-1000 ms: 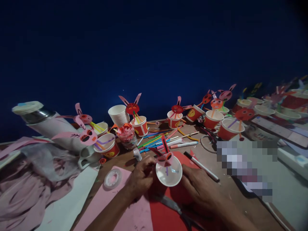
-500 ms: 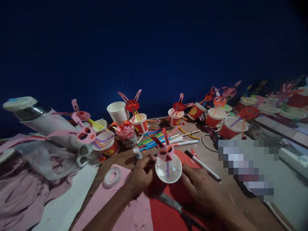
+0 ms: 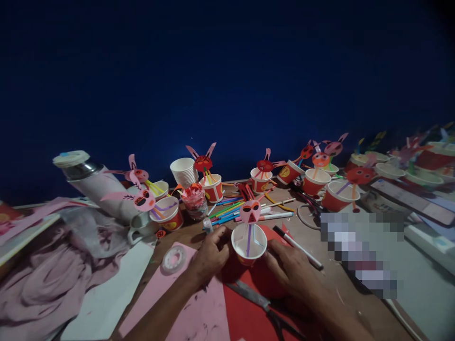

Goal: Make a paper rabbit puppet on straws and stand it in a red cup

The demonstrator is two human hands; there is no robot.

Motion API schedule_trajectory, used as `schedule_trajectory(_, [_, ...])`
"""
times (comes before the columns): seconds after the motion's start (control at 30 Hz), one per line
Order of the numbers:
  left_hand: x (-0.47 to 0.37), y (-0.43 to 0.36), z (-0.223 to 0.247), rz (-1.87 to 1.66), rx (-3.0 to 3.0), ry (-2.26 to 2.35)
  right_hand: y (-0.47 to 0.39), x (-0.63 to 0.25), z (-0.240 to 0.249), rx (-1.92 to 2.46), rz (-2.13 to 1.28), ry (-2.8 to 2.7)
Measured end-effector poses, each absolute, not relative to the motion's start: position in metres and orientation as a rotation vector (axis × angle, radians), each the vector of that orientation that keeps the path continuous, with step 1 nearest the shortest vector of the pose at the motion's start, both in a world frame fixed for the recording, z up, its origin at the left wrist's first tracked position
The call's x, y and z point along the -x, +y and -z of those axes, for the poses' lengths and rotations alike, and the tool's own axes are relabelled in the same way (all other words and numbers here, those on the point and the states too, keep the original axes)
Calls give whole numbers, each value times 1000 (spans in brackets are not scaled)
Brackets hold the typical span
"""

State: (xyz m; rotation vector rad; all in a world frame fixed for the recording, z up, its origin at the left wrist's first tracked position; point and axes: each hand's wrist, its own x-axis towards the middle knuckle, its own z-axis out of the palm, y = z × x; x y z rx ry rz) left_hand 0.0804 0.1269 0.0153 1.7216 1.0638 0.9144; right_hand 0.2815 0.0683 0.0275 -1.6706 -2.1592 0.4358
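Observation:
A red-and-white paper cup stands between my hands, tilted so its white inside shows. A pink paper face with dark eyes and upright red ears rises over its far rim, joined to a purple strip inside. My left hand is closed at the cup's left side, fingers curled. My right hand is closed at its right side; its fingertips are partly hidden. Just below lie scissors on red paper, beside pink paper.
A tape roll sits on the pink paper. Behind are coloured pens, a jar of paper scraps, stacked cups and several finished-looking face cups. An uncapped-looking marker lies right; a mug and flask stand left.
The cup has tipped, so more of its red outside and the face's front show. Both hands stay at its sides. My view has shifted, moving the left-hand items rightward.

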Motion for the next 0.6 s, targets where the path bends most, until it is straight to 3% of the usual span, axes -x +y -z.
schedule_trajectory(0.6, [-78, 120, -41, -1140, -1830, 1104, 68, -291, -28, 1473, -332, -2000])
